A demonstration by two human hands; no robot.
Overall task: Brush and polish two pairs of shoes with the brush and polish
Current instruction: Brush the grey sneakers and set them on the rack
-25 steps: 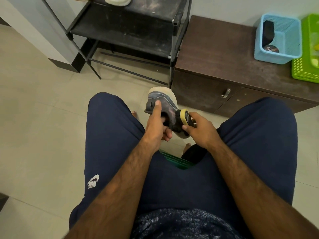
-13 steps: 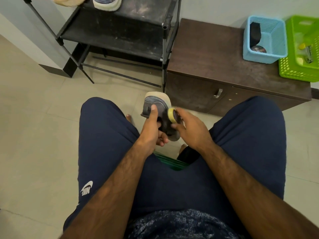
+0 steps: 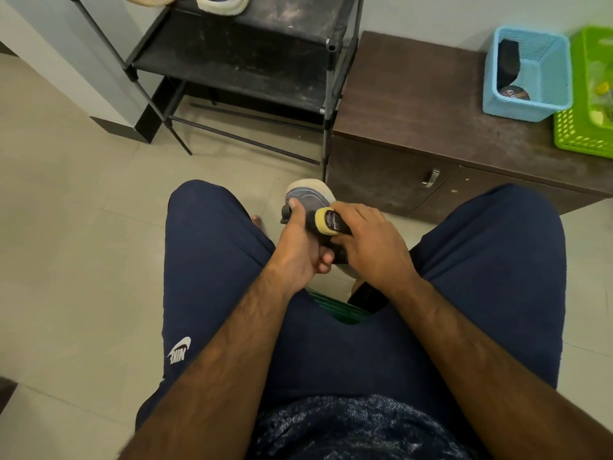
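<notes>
Grey-blue shoe (image 3: pixel 306 199), cream sole (image 3: pixel 319 187); yellow sponge (image 3: pixel 323 218) on black polish (image 3: pixel 335 223); navy shorts (image 3: pixel 212 260); at two o'clock, sky-blue basket (image 3: pixel 517 107), lime basket (image 3: pixel 577 136).

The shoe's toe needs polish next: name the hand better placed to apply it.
Right. The right hand grips the polish applicator, its sponge against the shoe; the left hand holds the shoe steady.

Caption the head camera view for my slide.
Left hand holds a grey shoe; right hand presses a sponge-tipped polish applicator onto it.
</notes>
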